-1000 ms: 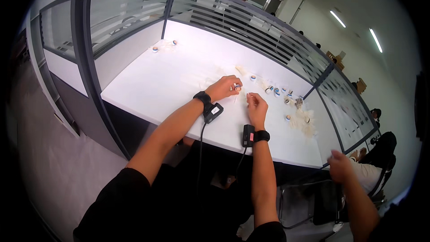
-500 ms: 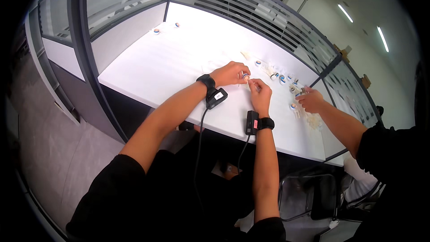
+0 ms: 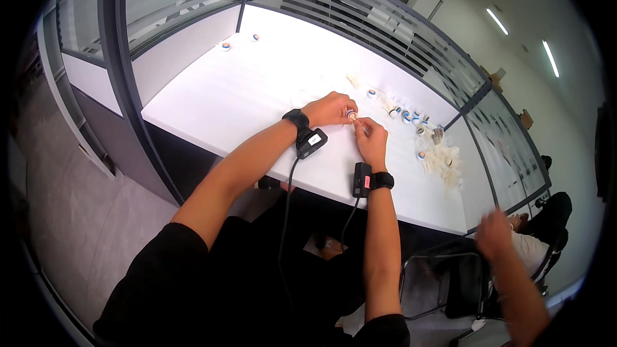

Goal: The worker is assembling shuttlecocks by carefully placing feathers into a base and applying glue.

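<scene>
My left hand (image 3: pixel 331 110) is closed with its fingertips on a small round piece (image 3: pixel 351 115), ringed in white, blue and orange, just above the white table (image 3: pixel 270 77). Right beside it, my right hand (image 3: pixel 371 140) has thumb and fingers pinched together at the edge of the piece. Whatever lies in that pinch is too small to make out. Both wrists wear black straps with a small cabled box. Faint thin pale strands lie on the table by my left hand.
Several similar round pieces (image 3: pixel 405 115) and a heap of pale, feather-like bits (image 3: pixel 447 160) lie at the right. Two more round pieces (image 3: pixel 226 46) sit at the far left. Partitions (image 3: pixel 385 64) border the table. Another person's blurred hand (image 3: pixel 495 234) is near a chair (image 3: pixel 443 283).
The other person's hand has left the heap at the right and moved down and away from the table. My hands stay at the round piece, with barely any shift.
</scene>
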The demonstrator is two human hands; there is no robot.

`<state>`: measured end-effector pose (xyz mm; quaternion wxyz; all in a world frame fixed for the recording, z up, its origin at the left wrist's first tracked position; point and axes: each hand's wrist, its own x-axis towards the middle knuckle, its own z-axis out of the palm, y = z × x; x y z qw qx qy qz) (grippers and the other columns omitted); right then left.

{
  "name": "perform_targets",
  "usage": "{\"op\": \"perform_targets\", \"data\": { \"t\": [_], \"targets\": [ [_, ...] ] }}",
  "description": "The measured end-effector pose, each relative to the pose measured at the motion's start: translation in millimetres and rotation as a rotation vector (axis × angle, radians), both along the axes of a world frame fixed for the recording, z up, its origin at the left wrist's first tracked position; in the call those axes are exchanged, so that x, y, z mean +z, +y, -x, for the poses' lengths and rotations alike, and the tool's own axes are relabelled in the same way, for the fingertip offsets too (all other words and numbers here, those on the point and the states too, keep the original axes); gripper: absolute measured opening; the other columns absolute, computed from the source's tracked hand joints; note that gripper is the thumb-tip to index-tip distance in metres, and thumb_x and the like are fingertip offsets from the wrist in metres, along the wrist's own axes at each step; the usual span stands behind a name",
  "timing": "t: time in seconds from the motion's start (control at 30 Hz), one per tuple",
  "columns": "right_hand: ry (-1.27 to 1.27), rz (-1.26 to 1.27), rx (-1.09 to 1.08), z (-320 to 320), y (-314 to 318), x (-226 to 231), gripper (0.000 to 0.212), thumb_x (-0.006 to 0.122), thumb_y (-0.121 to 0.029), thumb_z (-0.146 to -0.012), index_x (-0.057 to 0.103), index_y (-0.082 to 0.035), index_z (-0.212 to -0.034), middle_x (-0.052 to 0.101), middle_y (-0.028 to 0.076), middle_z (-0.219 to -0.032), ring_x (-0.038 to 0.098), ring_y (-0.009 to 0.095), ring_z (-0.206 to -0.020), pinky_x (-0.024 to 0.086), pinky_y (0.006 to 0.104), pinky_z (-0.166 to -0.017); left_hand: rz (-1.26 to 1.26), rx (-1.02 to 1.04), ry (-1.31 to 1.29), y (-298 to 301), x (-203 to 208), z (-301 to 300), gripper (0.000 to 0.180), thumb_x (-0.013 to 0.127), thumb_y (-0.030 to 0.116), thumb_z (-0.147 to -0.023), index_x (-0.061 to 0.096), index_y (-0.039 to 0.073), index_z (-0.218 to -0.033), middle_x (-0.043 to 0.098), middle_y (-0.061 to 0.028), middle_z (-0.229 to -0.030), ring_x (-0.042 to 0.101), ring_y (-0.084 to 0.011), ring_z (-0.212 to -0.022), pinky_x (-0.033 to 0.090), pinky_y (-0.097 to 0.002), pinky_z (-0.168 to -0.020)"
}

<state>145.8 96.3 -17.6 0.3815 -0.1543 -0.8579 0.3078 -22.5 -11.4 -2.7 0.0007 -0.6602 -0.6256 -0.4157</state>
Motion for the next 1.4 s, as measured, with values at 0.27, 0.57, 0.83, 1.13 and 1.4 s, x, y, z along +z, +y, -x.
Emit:
{"op": "perform_targets", "data": {
  "t": [0.27, 0.57, 0.83, 1.13, 1.4],
  "targets": [
    [-0.025, 0.013, -0.045, -1, 2, 3, 0.014, 0.067, -0.013, -0.094, 0.072, 0.001, -0.094, 0.07, 0.01, -0.067, 0.065, 0.016, -0.058, 0.049, 0.0301, -0.056, 0.014, -0.023, -0.023, 3, 1, 0, 0.035, 0.08, 0.026, -0.084, 0.072, 0.006, -0.112, 0.072, -0.0145, -0.103, 0.07, -0.0289, -0.092, 0.056, -0.0369, -0.083],
    [0.037, 0.11, -0.005, -1, 9, -3, 0.013, 0.069, -0.013, -0.09, 0.07, 0.0, -0.089, 0.072, 0.009, -0.068, 0.066, 0.014, -0.059, 0.049, 0.0281, -0.056, 0.015, -0.069, -0.03, 9, 0, 1, 0.034, 0.082, 0.022, -0.082, 0.071, 0.004, -0.109, 0.073, -0.0142, -0.1, 0.071, -0.0278, -0.091, 0.057, -0.0365, -0.082],
    [-0.036, 0.122, -0.01, -2, -1, 5, 0.013, 0.07, -0.012, -0.087, 0.072, 0.001, -0.087, 0.072, 0.009, -0.068, 0.066, 0.013, -0.059, 0.049, 0.0278, -0.059, -0.016, -0.074, 0.003, 6, -2, 5, 0.034, 0.081, 0.02, -0.082, 0.072, 0.004, -0.11, 0.073, -0.0151, -0.101, 0.072, -0.0273, -0.09, 0.057, -0.0351, -0.081],
    [-0.058, 0.071, 0.014, -3, -2, 6, 0.013, 0.068, -0.01, -0.088, 0.071, 0.002, -0.085, 0.07, 0.005, -0.066, 0.06, 0.008, -0.057, 0.048, 0.0245, -0.054, 0.028, -0.042, -0.011, 6, -2, 3, 0.036, 0.083, 0.019, -0.079, 0.074, 0.002, -0.109, 0.073, -0.0139, -0.095, 0.071, -0.0228, -0.085, 0.057, -0.0321, -0.078],
    [-0.039, 0.023, 0.014, -2, -1, 5, 0.012, 0.068, -0.008, -0.086, 0.071, 0.003, -0.082, 0.07, 0.005, -0.066, 0.06, 0.008, -0.056, 0.048, 0.024, -0.055, 0.031, -0.038, -0.057, 8, -2, 4, 0.037, 0.086, 0.016, -0.076, 0.075, 0.0, -0.107, 0.073, -0.0134, -0.089, 0.071, -0.0197, -0.079, 0.057, -0.0296, -0.074]
  ]
}}
